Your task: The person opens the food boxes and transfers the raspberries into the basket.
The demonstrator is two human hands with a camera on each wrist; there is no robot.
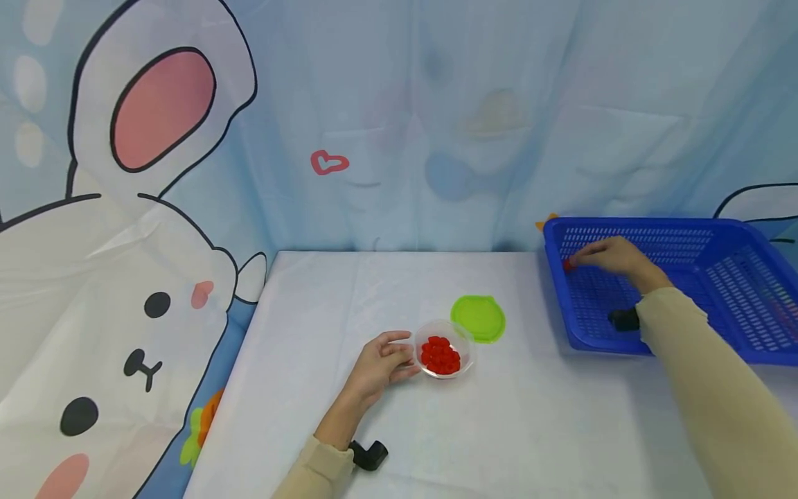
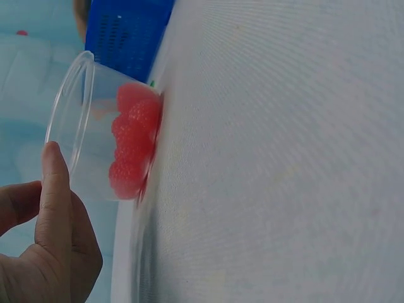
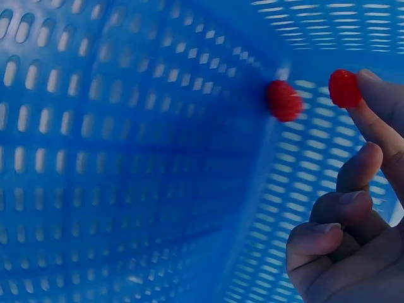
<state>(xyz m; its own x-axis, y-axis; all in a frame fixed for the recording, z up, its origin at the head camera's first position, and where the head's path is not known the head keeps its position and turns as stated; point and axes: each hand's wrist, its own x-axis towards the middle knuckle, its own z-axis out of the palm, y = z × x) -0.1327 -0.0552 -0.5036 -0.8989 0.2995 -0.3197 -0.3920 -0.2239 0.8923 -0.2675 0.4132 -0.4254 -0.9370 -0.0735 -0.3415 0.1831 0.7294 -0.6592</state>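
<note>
My right hand [image 1: 614,256] is inside the blue basket [image 1: 567,326], pinching a red raspberry [image 3: 345,88] between thumb and forefinger, its other fingers curled in. A second raspberry [image 3: 284,101] lies against the basket's corner in the right wrist view. On the table, my left hand [image 1: 383,364] touches the side of a clear plastic cup [image 1: 464,339] near its rim, fingers mostly extended. The cup stands upright with several raspberries [image 2: 136,139] heaped on its bottom. Right behind the cup lies a flat green lid [image 1: 480,317].
A white cloth covers the table [image 1: 511,430]. The basket stands at the right end of it, with perforated walls. Behind hangs a pale blue curtain [image 1: 386,83] with cartoon prints, and a printed rabbit [image 1: 112,291] fills the left side.
</note>
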